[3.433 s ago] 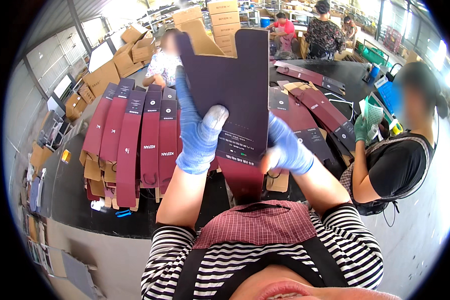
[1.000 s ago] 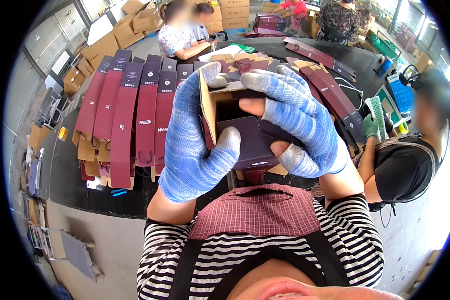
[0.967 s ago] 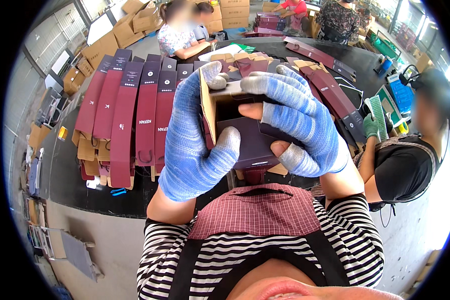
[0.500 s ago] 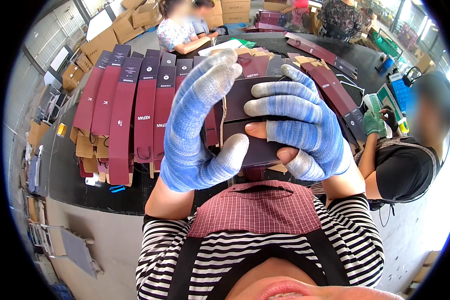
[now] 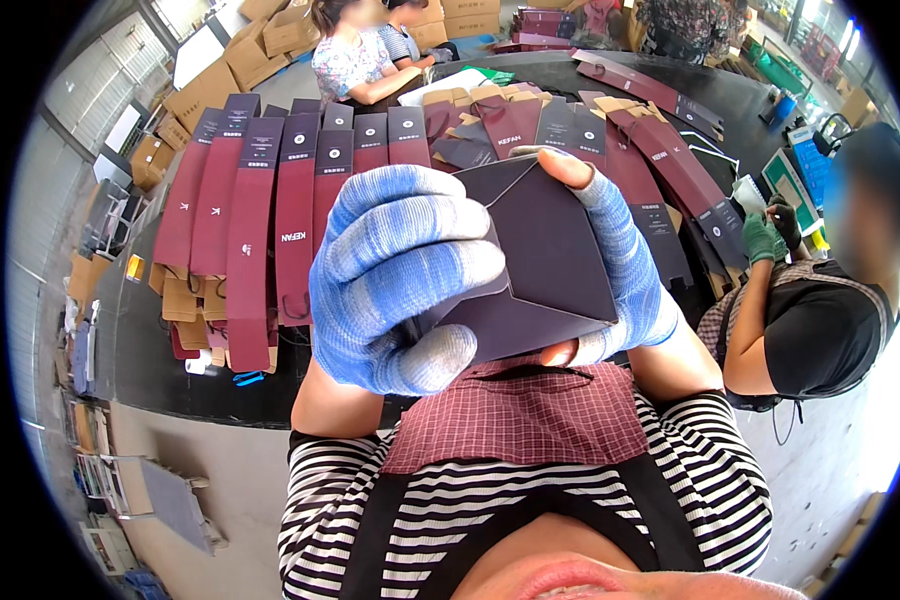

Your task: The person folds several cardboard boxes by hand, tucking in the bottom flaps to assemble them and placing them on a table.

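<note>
A dark purple cardboard box (image 5: pixel 555 235) is held up in front of my chest, its squarish end turned toward me. Folded panels meet along slanting seams on that end. Curled against its left side, my left hand (image 5: pixel 400 280) presses gloved fingertips near the edge, the thumb lower down. My right hand (image 5: pixel 630 275) grips the right side, with a bare fingertip at the top corner and another under the lower edge. Both hands wear blue and white knit gloves. The rest of the box is hidden behind its end and my hands.
Maroon and purple boxes with cord handles (image 5: pixel 250 240) lie in a row on the black table (image 5: pixel 140 350) at the left. More flat boxes (image 5: pixel 670 165) are spread toward the right. A co-worker in black (image 5: pixel 820 330) sits close on my right; others sit across the table.
My left hand has closed in on the box from a raised, spread pose. My right hand has moved from across the box end to its right side. The box has tilted, showing the end more fully.
</note>
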Action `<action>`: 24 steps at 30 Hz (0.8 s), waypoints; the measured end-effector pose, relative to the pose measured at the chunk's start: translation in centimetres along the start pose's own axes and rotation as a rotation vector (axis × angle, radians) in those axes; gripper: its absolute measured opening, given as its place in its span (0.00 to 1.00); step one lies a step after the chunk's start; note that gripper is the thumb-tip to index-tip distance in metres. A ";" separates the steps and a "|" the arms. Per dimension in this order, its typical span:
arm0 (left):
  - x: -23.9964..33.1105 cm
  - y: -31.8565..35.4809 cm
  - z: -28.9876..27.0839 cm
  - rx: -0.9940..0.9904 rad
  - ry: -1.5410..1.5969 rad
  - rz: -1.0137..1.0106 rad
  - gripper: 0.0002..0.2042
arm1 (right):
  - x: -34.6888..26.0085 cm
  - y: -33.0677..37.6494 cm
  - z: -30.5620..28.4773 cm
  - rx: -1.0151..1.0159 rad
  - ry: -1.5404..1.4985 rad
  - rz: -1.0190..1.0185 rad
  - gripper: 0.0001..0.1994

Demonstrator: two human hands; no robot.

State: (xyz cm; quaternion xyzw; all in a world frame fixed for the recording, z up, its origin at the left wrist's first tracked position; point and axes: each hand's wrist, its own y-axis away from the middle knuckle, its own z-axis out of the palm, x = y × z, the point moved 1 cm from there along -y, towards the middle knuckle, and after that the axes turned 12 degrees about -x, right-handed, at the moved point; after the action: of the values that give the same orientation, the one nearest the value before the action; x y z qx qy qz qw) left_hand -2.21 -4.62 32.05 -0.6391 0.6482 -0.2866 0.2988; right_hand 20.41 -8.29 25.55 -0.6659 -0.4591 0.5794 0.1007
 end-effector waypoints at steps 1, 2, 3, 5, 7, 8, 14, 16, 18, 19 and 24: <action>0.0 -0.1 -0.1 -0.007 0.002 0.001 0.23 | 0.0 0.1 0.0 0.004 -0.010 0.004 0.62; 0.1 0.0 -0.3 -0.023 0.015 -0.010 0.21 | 0.0 0.1 0.0 0.007 -0.022 0.009 0.62; 0.1 -0.1 -0.4 -0.039 0.028 -0.021 0.20 | 0.0 0.1 0.1 0.014 -0.035 0.002 0.61; 0.1 0.0 -0.3 -0.040 0.045 -0.026 0.20 | 0.2 0.0 0.3 0.021 -0.051 -0.005 0.60; -0.1 0.0 -0.1 -0.038 0.062 -0.030 0.20 | 0.5 -0.3 0.4 0.031 -0.102 -0.056 0.58; -0.1 0.1 0.0 -0.041 0.062 -0.035 0.21 | 0.6 -0.4 0.5 0.035 -0.119 -0.072 0.58; -0.6 0.2 0.4 -0.054 0.062 -0.012 0.21 | 0.7 -0.3 0.3 0.059 -0.087 -0.077 0.56; -0.6 0.3 0.6 -0.052 0.067 -0.009 0.21 | 0.6 -0.3 0.1 0.047 -0.035 -0.080 0.56; -0.6 0.3 0.7 -0.033 0.077 -0.013 0.20 | 0.6 -0.3 0.1 0.046 -0.037 -0.074 0.55; -0.5 0.2 0.8 -0.034 0.077 -0.013 0.20 | 0.5 -0.3 0.2 0.047 -0.045 -0.072 0.55; -0.8 -0.1 0.8 -0.016 0.122 0.011 0.19 | 0.6 -0.4 0.3 0.057 -0.069 -0.061 0.54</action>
State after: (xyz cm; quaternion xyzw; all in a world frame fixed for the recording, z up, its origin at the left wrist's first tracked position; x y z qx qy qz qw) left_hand -1.58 -3.83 31.63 -0.6195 0.6709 -0.3180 0.2551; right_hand 19.89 -7.73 25.34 -0.6280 -0.4658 0.6115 0.1215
